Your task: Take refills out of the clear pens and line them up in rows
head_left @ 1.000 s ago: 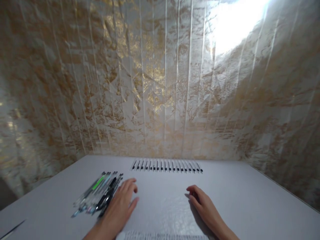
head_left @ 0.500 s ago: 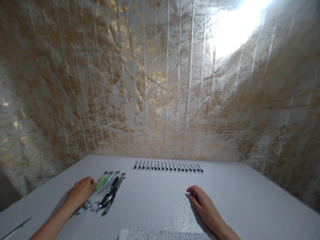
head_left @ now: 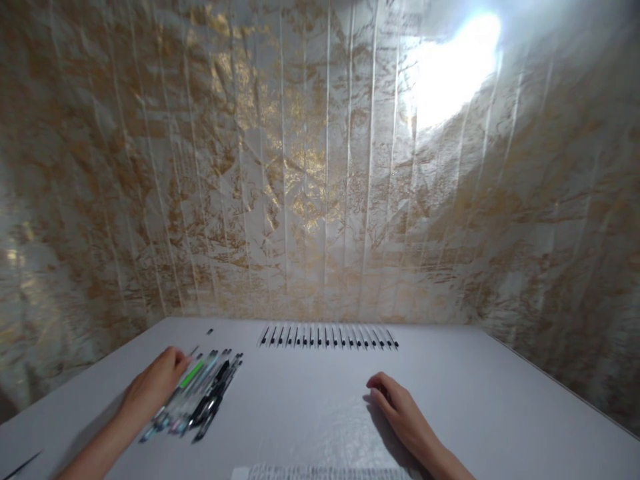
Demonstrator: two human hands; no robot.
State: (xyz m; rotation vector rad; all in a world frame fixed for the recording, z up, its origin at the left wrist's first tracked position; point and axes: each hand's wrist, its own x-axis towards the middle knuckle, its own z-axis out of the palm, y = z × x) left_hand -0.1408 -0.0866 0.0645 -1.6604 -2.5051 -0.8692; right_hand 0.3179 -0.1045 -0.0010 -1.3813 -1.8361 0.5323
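Note:
My left hand is closed in a pinch at the upper left of a bundle of pens. A thin, pale pen end sticks out past its fingertips; the rest is hidden behind the fingers. The bundle lies slanted on the table and includes clear, dark and pastel pens. A bright green strip shows on its left side. My right hand rests on the table to the right, loosely curled with a gap between thumb and fingers, and nothing shows in it.
A neat row of clear pens with black parts lies along the back of the white table. A small dark piece is left of the row. Printed paper lies at the front edge, a dark slim stick at front left.
My left hand has closed on a thin pen at the bundle's upper left. A small dark piece now shows behind the bundle. The view has shifted slightly; my right hand stays resting.

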